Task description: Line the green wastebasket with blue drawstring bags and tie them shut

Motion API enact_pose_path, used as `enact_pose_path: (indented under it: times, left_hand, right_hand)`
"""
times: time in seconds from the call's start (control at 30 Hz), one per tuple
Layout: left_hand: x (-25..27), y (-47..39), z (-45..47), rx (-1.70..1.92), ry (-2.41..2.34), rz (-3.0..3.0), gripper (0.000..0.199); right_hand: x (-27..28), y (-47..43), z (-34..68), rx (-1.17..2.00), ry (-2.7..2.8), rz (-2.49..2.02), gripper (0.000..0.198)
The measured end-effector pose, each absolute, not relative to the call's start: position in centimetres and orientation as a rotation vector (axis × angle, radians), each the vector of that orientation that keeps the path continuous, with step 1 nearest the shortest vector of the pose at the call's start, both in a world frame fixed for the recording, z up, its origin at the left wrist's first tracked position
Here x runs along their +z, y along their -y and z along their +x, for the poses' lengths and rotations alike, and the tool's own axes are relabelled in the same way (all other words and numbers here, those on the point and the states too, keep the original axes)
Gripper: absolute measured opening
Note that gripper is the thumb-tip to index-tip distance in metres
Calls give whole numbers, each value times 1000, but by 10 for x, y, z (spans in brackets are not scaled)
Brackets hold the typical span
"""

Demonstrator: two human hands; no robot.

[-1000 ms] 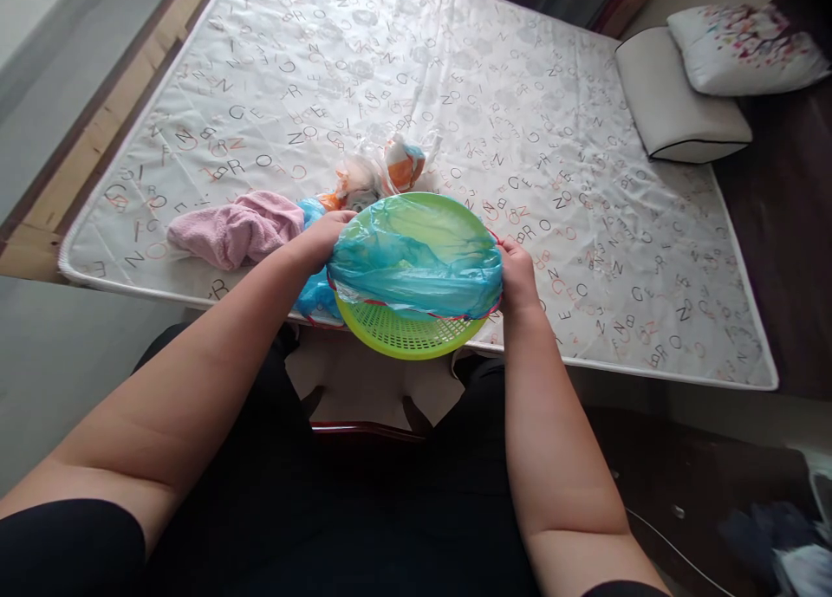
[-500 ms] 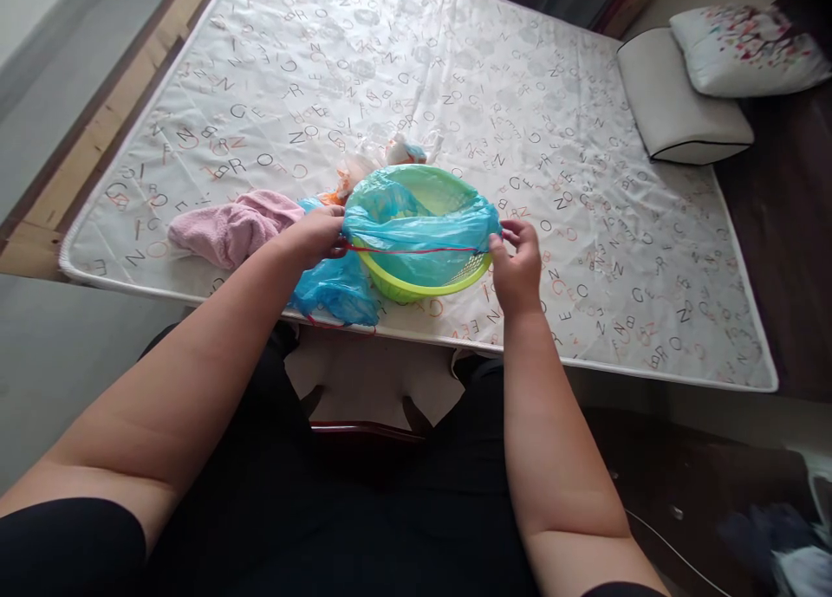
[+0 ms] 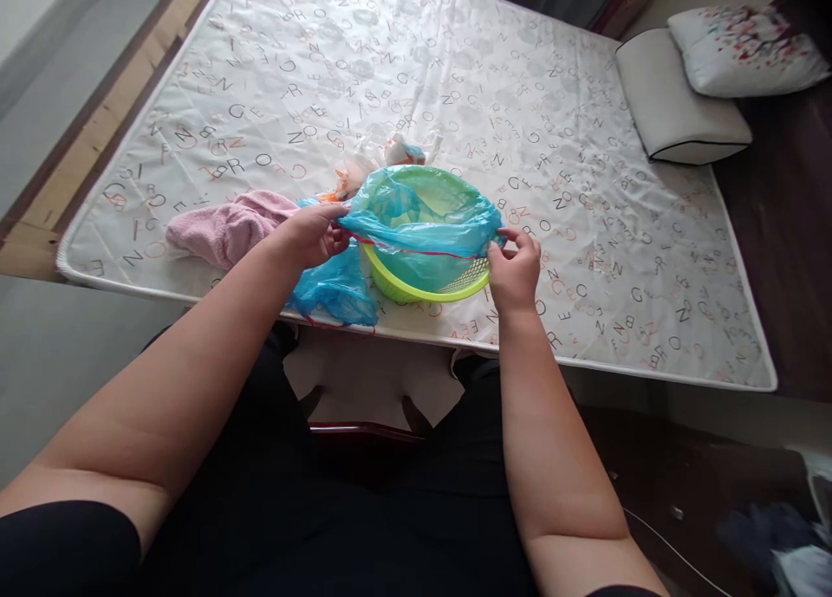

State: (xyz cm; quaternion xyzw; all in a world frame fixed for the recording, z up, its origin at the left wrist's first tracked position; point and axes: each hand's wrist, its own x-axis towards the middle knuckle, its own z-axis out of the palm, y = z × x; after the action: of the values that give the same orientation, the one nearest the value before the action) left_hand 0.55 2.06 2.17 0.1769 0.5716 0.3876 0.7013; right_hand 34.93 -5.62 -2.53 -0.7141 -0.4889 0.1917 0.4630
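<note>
A lime-green plastic basket [image 3: 425,289] sat on the near edge of a mattress [image 3: 585,129] printed with scattered letters, directly in front of the seated person. A blue plastic bag [image 3: 416,220] with a red drawstring was draped over the basket's rim and sagged into its bowl, covering most of the opening; the perforated green wall showed below the bag on the near side.

The left hand [image 3: 312,233] was at the basket's left side, its fingers closed in a pinch on the bag's edge, holding the film pulled taut. The right hand [image 3: 513,272] was at the basket's right side, thumb and fingers closed on the opposite edge of the bag where the red string ran. Between the two hands the bag's near hem stretched in a straight line across the basket.

More crumpled blue plastic [image 3: 331,289] lay just left of the basket, under the left wrist. A pink towel [image 3: 224,229] lay bunched further left. Behind the basket lay some clear and orange bags [image 3: 373,164]. At the mattress's far right corner rested a white cushion [image 3: 676,103], and beside it a patterned pillow [image 3: 747,47].
</note>
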Motion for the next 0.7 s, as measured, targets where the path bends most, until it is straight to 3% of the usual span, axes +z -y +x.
enact_pose_path:
  times: [0.1,0.27,0.6,0.7]
  left_hand:
    - [21,-20,6,924,-1207,340,13]
    - [21,-19,3,960,-1027,268,12]
    - [32,-6,14,964,-977,290,32]
    - [33,-6,13,1014,-991,271,29]
  right_hand:
    - [-33,52,353,540,894,-1848,55]
    - [-36,49,351,746,764,-1776,35]
    - [-43,47,347,494,727,-1634,22]
    - [-43,43,346,537,643,-1565,24]
